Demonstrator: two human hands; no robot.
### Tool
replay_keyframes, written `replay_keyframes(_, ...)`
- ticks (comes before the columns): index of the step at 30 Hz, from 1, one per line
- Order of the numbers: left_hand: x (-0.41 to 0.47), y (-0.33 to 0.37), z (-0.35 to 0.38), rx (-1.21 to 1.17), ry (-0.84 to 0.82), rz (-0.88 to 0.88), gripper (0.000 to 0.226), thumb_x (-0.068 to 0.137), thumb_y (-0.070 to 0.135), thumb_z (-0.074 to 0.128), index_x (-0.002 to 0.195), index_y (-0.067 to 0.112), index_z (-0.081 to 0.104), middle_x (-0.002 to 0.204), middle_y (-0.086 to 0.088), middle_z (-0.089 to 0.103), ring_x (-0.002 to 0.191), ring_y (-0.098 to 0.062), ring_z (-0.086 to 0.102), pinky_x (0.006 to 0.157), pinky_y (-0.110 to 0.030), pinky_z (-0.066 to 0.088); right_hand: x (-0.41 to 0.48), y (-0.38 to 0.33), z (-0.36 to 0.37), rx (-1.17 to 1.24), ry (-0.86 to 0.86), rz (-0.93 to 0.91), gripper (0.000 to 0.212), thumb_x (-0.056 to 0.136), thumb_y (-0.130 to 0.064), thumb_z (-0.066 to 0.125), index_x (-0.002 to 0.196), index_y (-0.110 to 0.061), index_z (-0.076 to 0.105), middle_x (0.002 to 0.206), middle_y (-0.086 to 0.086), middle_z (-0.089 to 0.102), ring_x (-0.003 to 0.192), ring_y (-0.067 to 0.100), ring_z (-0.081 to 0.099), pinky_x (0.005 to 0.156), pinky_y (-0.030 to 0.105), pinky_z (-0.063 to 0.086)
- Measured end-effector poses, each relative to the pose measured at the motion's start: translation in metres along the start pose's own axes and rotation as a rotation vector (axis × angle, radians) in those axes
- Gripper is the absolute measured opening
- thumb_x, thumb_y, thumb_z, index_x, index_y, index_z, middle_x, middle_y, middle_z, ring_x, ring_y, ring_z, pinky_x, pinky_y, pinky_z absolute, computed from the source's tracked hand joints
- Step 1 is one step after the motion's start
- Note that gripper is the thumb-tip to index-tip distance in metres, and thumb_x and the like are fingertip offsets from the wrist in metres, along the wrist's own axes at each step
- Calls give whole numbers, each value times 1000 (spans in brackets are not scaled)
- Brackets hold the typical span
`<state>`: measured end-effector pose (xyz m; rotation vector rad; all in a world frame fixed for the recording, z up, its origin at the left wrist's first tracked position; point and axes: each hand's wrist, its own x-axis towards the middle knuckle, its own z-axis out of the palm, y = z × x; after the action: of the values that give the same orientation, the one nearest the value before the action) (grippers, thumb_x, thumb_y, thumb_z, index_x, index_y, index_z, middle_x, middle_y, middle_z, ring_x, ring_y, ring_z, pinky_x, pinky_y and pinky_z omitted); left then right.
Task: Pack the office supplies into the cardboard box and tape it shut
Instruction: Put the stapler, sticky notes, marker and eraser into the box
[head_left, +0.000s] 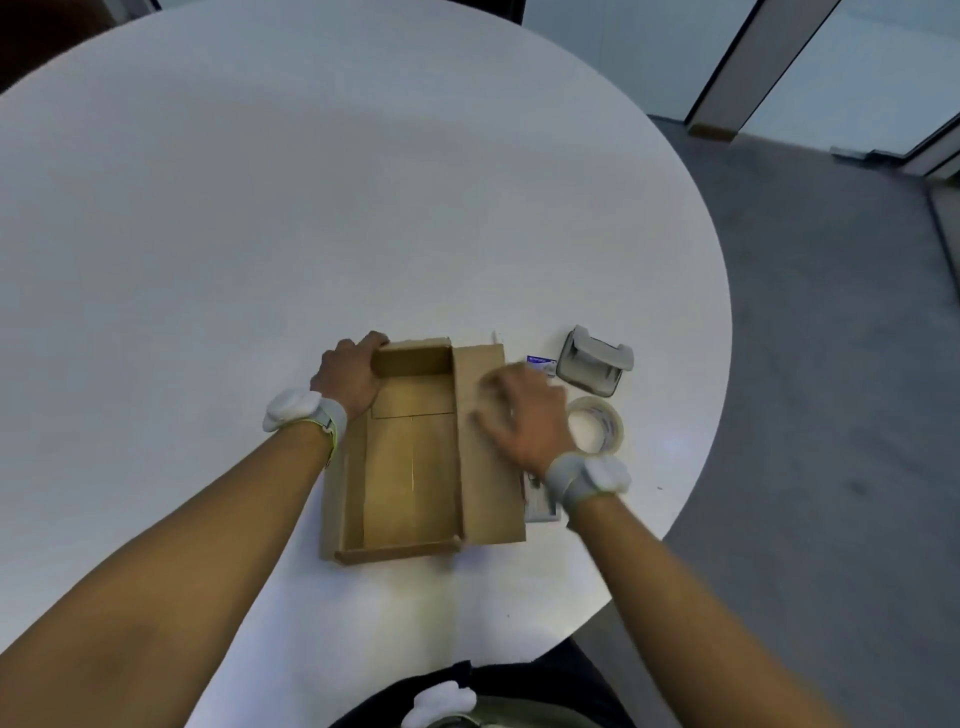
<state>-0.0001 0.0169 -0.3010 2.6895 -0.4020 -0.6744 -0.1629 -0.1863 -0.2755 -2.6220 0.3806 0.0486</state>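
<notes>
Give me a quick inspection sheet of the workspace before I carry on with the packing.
Surface: round white table, mostly bare.
Job's things: cardboard box open and empty, its right flap folded out flat; hole punch, tape roll and a small blue-and-white packet on the table right of the box; a flat grey item partly hidden under the right wrist.
Clutter: nothing seen.
Grippers: left hand grips the box's far left corner; right hand, blurred, over the right flap, holding nothing that I can see.
Cables: nothing seen.
Surroundings: grey floor, glass partitions beyond.
</notes>
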Motion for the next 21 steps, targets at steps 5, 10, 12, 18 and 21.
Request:
replay_keyframes(5,1,-14,10,-211,40,-43,47,95,21,29,133,43,48,138,-5,55,126,-37,47,105,-54,34,70,94,-5,-200,-28,525,52,86,-30,57,136,-19,46,132,6,52,124,29,46,97,45,32)
replay_keyframes(10,2,-13,8,-276,53,-25,42,102,22,33,128,47,54,140,3,56,132,-31,40,103,-50,21,86,130,-14,-440,-28,481,37,80,-12,44,115,-15,58,107,7,64,104,27,59,100,48,28)
replay_keyframes(12,4,-19,7,-332,48,-28,40,101,24,36,125,48,56,135,3,58,130,-30,42,98,-47,22,92,110,-28,-432,78,446,41,74,-7,52,113,-15,60,100,5,66,96,28,61,95,47,29)
replay_keyframes(18,9,-21,0,-443,17,-32,35,91,38,44,119,52,60,127,3,64,126,-25,50,109,-56,31,80,-36,-75,-342,271,-12,66,69,-21,57,134,-26,53,105,-1,63,99,25,59,85,42,32)
replay_keyframes(21,15,-29,-1,-513,-23,-12,30,88,36,52,111,45,68,118,5,71,116,-22,61,106,-54,41,67,-103,-51,-365,59,-264,46,77,-23,53,123,-26,58,110,0,62,103,26,58,87,43,32)
